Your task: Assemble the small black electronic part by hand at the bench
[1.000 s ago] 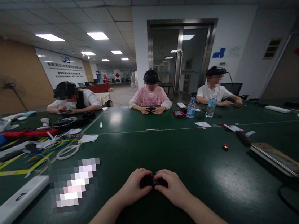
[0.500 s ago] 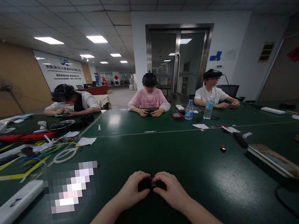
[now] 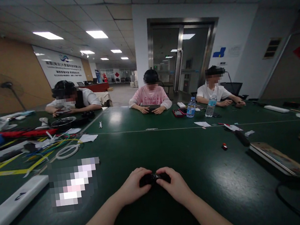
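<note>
A small, dark, shiny object is held low over the green table, between my two hands. My left hand is closed on its left side, thumb and fingers curled. From the other side my right hand grips it with bent fingers and thumb. The fingertips of both hands almost meet and cover much of the object, so its exact kind cannot be made out. Whether it rests on the table is hard to tell.
To the left lie a white power strip, a coiled white cable and loose wires. On the right are a phone and a small red-and-black item. Water bottles stand farther back. Several people sit around the table.
The camera view has shifted slightly, so most of the scene sits a little differently in frame. Both hands appear slightly higher and to the right, still holding the dark object.
</note>
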Demonstrator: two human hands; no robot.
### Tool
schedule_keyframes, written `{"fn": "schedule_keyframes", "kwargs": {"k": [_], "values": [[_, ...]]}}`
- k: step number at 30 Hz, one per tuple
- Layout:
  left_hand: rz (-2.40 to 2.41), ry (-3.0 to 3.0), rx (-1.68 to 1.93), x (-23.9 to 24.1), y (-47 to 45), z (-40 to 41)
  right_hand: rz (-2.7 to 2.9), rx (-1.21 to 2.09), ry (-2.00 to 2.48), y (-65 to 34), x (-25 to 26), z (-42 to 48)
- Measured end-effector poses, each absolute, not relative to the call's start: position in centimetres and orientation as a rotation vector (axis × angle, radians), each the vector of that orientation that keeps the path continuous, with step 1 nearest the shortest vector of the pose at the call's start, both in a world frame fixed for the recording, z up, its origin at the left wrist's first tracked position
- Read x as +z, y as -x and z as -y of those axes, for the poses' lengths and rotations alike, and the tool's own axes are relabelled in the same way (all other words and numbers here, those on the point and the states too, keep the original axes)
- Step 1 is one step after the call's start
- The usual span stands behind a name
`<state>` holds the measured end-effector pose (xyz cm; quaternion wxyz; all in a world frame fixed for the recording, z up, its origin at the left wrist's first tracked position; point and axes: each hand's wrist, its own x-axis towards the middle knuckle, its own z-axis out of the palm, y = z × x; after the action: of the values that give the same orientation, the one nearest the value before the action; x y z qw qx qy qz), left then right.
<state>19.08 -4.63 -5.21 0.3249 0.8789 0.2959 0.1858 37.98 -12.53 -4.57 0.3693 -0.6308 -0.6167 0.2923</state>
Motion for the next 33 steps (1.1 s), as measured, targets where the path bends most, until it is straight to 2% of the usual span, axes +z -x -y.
{"fn": "schedule_keyframes", "kwargs": {"k": [33], "values": [[-0.794, -2.287, 0.463, -5.2, -19.0, 4.5, 1.057, 0.707, 1.427, -41.5, -5.9, 11.7]]}}
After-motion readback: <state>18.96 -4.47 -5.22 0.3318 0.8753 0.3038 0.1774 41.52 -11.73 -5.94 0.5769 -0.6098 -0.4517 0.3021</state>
